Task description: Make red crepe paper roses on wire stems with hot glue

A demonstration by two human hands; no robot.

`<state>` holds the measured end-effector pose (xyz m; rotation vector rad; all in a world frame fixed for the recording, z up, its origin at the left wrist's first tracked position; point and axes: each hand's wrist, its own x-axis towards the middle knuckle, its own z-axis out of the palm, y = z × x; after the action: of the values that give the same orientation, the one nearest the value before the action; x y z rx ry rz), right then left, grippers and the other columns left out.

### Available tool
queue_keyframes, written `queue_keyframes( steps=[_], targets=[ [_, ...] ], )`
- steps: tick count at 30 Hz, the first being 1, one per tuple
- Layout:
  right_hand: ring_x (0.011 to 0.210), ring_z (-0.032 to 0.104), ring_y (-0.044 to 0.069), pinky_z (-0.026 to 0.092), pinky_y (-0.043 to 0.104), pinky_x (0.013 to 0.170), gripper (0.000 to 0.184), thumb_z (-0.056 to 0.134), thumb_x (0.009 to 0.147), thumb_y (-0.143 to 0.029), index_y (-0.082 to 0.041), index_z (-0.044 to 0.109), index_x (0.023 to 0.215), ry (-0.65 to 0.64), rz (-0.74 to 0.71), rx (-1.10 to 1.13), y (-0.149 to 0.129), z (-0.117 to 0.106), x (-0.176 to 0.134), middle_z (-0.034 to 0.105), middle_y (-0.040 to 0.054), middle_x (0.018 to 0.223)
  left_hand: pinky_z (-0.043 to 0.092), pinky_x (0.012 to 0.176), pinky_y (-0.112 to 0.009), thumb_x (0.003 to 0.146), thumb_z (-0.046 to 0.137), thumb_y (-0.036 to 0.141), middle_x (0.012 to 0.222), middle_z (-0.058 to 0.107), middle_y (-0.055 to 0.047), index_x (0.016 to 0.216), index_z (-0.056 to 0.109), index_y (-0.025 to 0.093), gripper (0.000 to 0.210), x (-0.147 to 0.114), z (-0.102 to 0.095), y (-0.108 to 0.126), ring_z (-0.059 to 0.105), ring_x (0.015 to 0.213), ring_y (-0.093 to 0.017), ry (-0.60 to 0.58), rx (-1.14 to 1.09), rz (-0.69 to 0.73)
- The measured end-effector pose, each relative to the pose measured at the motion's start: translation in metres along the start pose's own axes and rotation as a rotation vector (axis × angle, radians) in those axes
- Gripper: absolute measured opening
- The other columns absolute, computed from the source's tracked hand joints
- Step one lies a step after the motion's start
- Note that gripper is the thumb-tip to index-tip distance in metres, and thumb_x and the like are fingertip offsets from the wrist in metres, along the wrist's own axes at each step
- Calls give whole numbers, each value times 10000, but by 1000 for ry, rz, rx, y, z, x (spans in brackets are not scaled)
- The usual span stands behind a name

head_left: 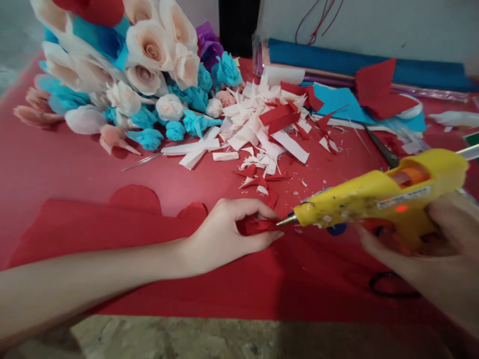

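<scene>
My left hand (232,229) pinches a small piece of red crepe paper (258,226) between thumb and fingers, above the red table. A yellow hot glue gun (352,199) is gripped in my right hand (441,249), its orange-red light lit. The gun's metal nozzle points left and comes up to the red paper at my left fingertips; whether it touches cannot be made out. Under and behind my left forearm lies a larger sheet of red paper (93,229), with rounded red petal pieces (134,199) along its upper edge.
Paper flowers (149,50) in cream, blue and peach fill the back left. White and red paper scraps (269,119) are heaped at the middle back. Scissors (381,147), blue paper (340,102) and wrapped paper rolls (359,70) lie at the back right. The table's front edge (224,315) is near me.
</scene>
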<state>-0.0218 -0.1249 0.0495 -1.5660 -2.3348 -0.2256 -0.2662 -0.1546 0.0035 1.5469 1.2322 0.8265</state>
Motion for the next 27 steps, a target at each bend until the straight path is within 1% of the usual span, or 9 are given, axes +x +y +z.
queue_keyframes(
  steps=[3, 9, 12, 14, 17, 19, 21, 24, 27],
  targets=[
    [438, 327, 69, 277, 204, 370, 376, 496, 727, -468, -191, 296, 571, 12, -95, 9, -1, 0, 1, 324, -40, 543, 480, 648, -157, 710, 637, 231, 775, 683, 3, 763, 610, 156, 96, 0, 1, 0, 624, 685, -99, -2, -3, -3],
    [400, 244, 64, 187, 199, 332, 393, 505, 691, -488, -192, 284, 558, 13, -86, -54, 8, -3, 1, 286, -48, 509, 487, 683, -167, 717, 636, 257, 813, 689, 3, 796, 616, 168, 121, -1, 0, -1, 635, 732, -107, -24, -41, -39],
    [406, 293, 66, 229, 201, 343, 390, 520, 684, -493, -191, 300, 571, 12, -55, -32, 7, -3, 2, 313, -46, 519, 478, 665, -148, 703, 650, 255, 778, 683, 21, 784, 613, 175, 120, -2, 0, -1, 626, 701, -89, 4, -19, -26],
    [415, 315, 68, 257, 203, 356, 389, 508, 702, -490, -191, 295, 574, 17, -67, -31, 5, -3, 3, 311, -47, 524, 476, 660, -145, 702, 650, 254, 773, 680, 26, 783, 612, 178, 117, -2, 1, -1, 622, 692, -84, 14, -18, -23],
    [418, 294, 67, 212, 199, 337, 393, 489, 721, -481, -192, 274, 565, 32, -107, -62, 5, -3, 4, 303, -43, 523, 478, 665, -157, 708, 645, 268, 792, 682, 18, 798, 614, 179, 130, -2, 1, -1, 625, 707, -94, 7, -25, -37],
    [417, 285, 66, 191, 197, 331, 403, 506, 709, -484, -191, 273, 560, 43, -96, -71, 5, -4, 4, 306, -43, 524, 476, 662, -159, 709, 645, 272, 787, 681, 16, 798, 615, 177, 133, -2, 1, -1, 622, 703, -94, 2, -19, -43],
    [420, 294, 65, 220, 195, 337, 404, 520, 703, -490, -189, 288, 564, 57, -87, -63, 5, -3, 3, 313, -44, 529, 470, 656, -151, 705, 649, 265, 770, 677, 19, 792, 616, 175, 130, -2, 0, -1, 616, 690, -87, 10, -11, -40],
    [442, 317, 65, 274, 190, 370, 402, 524, 726, -461, -192, 269, 571, 75, -132, -54, 4, -3, 2, 298, -49, 538, 466, 659, -138, 701, 653, 264, 773, 671, 23, 798, 614, 176, 137, -2, 0, -1, 609, 698, -80, 22, -12, -29],
    [452, 311, 64, 270, 187, 376, 418, 520, 743, -436, -197, 223, 571, 99, -155, -63, 2, -3, 4, 269, -53, 540, 464, 652, -129, 709, 649, 272, 768, 666, 26, 799, 613, 180, 134, -2, 0, -2, 604, 688, -72, 17, -28, -24]
  ],
)
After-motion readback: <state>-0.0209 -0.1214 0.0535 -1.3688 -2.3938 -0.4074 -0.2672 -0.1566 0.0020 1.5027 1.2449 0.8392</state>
